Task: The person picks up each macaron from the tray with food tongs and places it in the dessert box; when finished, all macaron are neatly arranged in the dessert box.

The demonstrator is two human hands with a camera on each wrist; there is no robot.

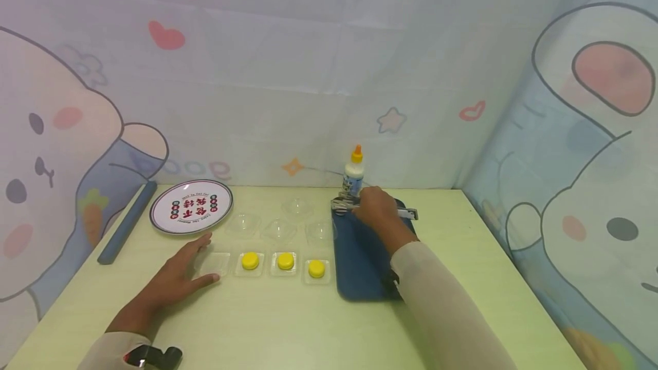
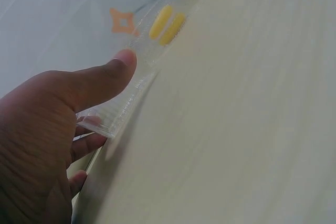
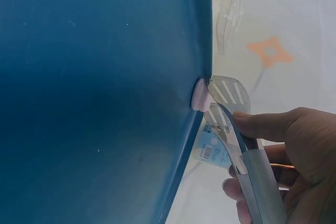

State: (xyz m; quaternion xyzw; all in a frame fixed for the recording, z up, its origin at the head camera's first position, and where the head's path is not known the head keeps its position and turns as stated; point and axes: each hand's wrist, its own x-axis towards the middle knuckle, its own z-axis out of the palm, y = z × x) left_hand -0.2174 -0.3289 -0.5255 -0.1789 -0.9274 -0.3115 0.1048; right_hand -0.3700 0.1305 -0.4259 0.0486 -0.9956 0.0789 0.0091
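Note:
My right hand (image 1: 377, 210) grips metal food tongs (image 3: 260, 182) at the far left corner of a blue tray (image 1: 360, 261). Seen from the right wrist, the slotted tong ends reach a pink macaron (image 3: 200, 97) in that corner. My left hand (image 1: 177, 276) rests at a clear square plastic base (image 1: 216, 264) with nothing on it, thumb along the near side and fingers spread at its left. Rightward from it, three similar bases carry yellow macarons, a left one (image 1: 250, 261), a middle one (image 1: 285, 261) and a right one (image 1: 316, 269).
Several clear domed lids (image 1: 279, 231) lie behind the bases. A patterned oval plate (image 1: 191, 207) sits at the back left, beside a dark grey-blue bar (image 1: 127, 224). Behind the tray stands a white bottle (image 1: 353, 179) with an orange tip. Printed cloth (image 1: 308, 101) hangs along the table's back.

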